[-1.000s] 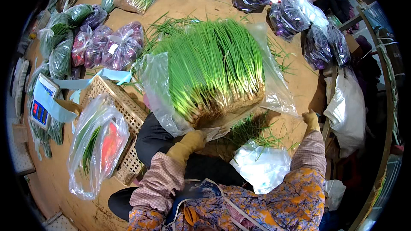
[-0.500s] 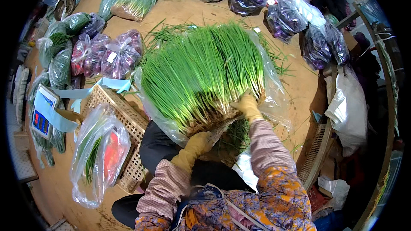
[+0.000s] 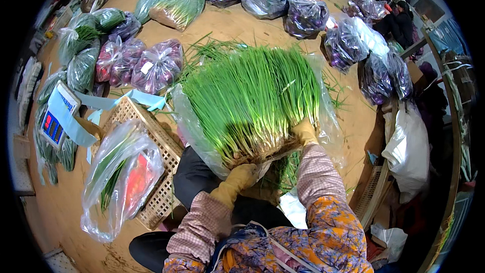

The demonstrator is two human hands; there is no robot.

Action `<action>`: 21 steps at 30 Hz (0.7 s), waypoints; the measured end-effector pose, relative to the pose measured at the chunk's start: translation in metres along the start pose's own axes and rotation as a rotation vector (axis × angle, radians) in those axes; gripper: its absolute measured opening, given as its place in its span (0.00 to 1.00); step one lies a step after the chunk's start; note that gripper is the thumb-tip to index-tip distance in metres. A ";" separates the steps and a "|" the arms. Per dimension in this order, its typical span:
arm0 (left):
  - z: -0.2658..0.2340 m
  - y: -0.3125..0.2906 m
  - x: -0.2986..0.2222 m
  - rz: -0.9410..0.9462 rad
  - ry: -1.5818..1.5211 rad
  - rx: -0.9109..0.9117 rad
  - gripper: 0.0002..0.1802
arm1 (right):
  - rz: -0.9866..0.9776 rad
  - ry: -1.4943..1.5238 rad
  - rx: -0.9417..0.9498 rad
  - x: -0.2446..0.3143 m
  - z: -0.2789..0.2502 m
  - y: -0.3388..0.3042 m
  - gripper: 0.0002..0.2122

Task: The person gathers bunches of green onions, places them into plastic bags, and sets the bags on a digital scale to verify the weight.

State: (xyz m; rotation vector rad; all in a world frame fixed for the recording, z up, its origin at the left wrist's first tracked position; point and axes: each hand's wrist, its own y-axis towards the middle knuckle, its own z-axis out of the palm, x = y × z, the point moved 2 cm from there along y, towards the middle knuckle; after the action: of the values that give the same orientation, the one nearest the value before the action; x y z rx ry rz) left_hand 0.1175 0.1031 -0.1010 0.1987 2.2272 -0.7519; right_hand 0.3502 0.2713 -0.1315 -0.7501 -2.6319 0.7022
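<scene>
A broad bunch of green onions (image 3: 252,96), leaves pointing away and roots toward me, lies on an open clear plastic bag (image 3: 188,116) in front of my knees. My left hand (image 3: 242,176), in a yellow glove, is closed at the near left corner, on the bag's edge just below the roots. Over at the right, my gloved right hand (image 3: 304,131) grips the white stem bases near the root end. Its fingertips are partly hidden among the stems. Loose green leaves (image 3: 289,172) lie beneath, between my arms.
Left of me stands a tan plastic crate (image 3: 164,144) with a clear bag (image 3: 121,182) draped against it, and a scale (image 3: 59,116). Bags of purple vegetables (image 3: 159,65) and bagged green onions (image 3: 179,7) ring the far side. A white sack (image 3: 406,151) leans at the right.
The whole view has tilted, with the far bags now lower in it. My right hand has turned inward against the stems, and its thumb no longer stretches out to the left.
</scene>
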 end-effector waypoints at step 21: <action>0.004 0.029 0.010 -0.124 -1.436 -0.193 0.35 | -0.077 1.939 1.127 -0.048 0.098 -0.110 0.17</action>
State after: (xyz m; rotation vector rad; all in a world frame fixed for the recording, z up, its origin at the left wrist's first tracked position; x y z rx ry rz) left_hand 0.1234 0.1233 -0.1237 -0.4601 0.9105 -0.4545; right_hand 0.3033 0.1268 -0.1612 -0.4229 -0.3577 0.6466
